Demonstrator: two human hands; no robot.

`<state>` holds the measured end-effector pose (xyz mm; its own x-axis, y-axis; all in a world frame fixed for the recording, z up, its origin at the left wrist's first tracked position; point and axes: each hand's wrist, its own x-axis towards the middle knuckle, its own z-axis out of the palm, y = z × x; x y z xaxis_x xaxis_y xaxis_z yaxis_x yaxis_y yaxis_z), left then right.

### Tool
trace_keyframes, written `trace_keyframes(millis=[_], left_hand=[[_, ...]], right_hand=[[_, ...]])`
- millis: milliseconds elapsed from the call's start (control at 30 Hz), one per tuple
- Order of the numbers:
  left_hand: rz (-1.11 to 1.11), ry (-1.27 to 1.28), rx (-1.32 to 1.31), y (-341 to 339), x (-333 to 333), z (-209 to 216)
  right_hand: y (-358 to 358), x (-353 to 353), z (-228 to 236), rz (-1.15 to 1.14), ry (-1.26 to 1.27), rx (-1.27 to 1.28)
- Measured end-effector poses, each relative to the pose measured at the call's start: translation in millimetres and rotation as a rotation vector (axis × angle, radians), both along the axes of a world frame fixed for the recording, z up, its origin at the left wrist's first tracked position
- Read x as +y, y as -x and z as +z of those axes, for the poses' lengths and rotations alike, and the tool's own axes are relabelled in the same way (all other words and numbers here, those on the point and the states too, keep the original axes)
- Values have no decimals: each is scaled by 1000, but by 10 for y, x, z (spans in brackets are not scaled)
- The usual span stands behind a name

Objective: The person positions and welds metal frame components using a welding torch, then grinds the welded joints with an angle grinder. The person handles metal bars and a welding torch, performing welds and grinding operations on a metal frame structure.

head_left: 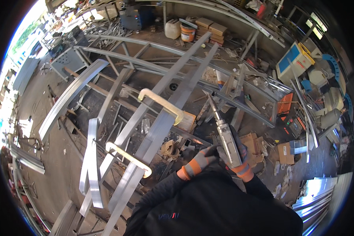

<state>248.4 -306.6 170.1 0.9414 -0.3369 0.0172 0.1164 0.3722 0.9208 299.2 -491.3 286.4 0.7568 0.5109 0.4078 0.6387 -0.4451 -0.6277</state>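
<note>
My right hand, in a grey and orange glove, is wrapped around a silver drill-like power tool. Its long narrow tip points up and away from me. Beside the tool's rear end is my left hand, gloved the same way; its dark fingers are bent, and whether they touch the tool is unclear. Left of my hands, long metal bars run diagonally on a frame. Two yellowish C-shaped metal pieces lie across them: a farther one and a nearer one.
A welded metal frame stretches behind the bars. Cardboard and scraps litter the floor at right, near an orange case. An orange bucket and white jug stand at the back. Metal profiles are stacked lower right.
</note>
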Motion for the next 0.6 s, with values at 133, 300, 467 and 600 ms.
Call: trace_keyframes(millis=[133, 300, 467, 600], left_hand=[[-112, -377, -23, -450, -621, -143], [41, -647, -1, -1441, -1404, -303], [-184, -722, -235, -2388, -2104, -433], [-336, -662, 2, -2700, -2037, -606]], right_hand=[[-615, -197, -72, -167, 94, -412], [-1535, -861, -408, -256, 28, -50], [-2503, -1964, -1330, -458, 55, 24], [-3904, -3352, -2436, -718, 598, 359]])
